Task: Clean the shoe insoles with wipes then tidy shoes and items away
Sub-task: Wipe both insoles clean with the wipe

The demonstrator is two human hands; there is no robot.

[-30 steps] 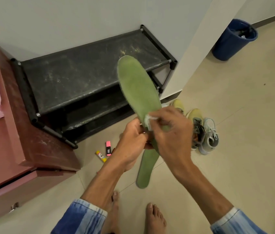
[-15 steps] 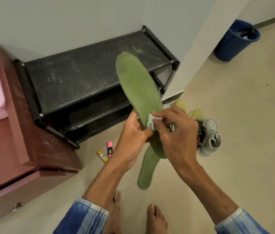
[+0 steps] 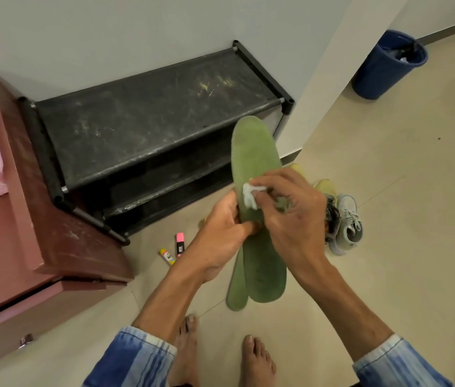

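Both hands, left (image 3: 220, 236) and right (image 3: 290, 219), have lowered the insole (image 3: 254, 152) under the wipe (image 3: 250, 195).

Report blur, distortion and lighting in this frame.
Head view: wide-angle lens bends the shoe rack and wall corner; soft even light, no harsh glare; the right hand and wipe are slightly motion-blurred against the green insole; lower shelves sit in shadow.

The left hand (image 3: 220, 233) grips a long green foam insole (image 3: 254, 152) at its middle, one rounded end up. The right hand (image 3: 290, 219) pinches a crumpled white wipe (image 3: 250, 195) against its face. A second green insole (image 3: 236, 297) shows behind its lower end. On the beige tiled floor (image 3: 388, 247), a pink highlighter (image 3: 180, 244) and a yellow highlighter (image 3: 167, 256) lie just beside the black shoe rack (image 3: 151, 121).
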